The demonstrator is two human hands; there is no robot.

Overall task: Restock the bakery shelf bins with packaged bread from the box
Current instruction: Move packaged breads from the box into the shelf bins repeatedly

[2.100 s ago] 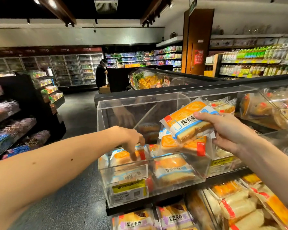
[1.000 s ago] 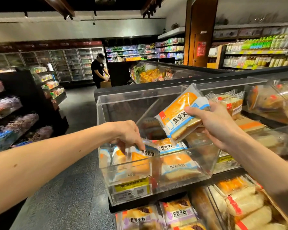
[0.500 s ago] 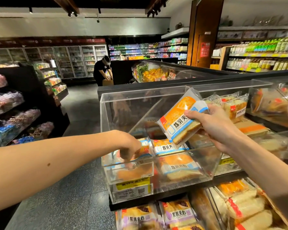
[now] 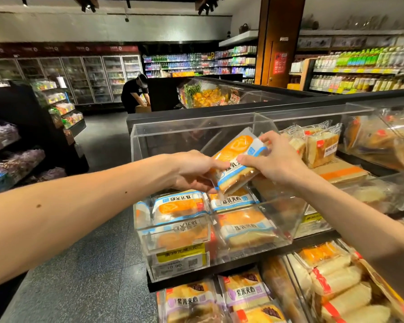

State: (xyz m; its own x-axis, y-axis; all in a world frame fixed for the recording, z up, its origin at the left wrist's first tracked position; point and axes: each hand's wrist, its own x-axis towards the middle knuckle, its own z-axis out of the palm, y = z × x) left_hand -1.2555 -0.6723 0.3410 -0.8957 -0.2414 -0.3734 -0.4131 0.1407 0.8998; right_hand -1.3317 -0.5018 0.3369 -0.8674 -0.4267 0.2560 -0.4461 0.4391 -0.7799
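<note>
Black-clad worker; drink shelves; fridges

Bare left hand and right hand — forearms uncovered to frame edge; small mole on left forearm.

Bin is sitting on the top shelf, centre. Packs are lying stacked inside it, toward the front wall. Held pack is hanging tilted above them, inside the bin's opening. Left hand is gripping its lower left edge, and right hand is pinching its right side. Price tag is sitting on the bin's front, low left. Neighbouring bin is standing just to the right, holding upright loaves. More packs are lying on the shelf below. Far behind, left, a person is standing before the chiller cabinets.
</note>
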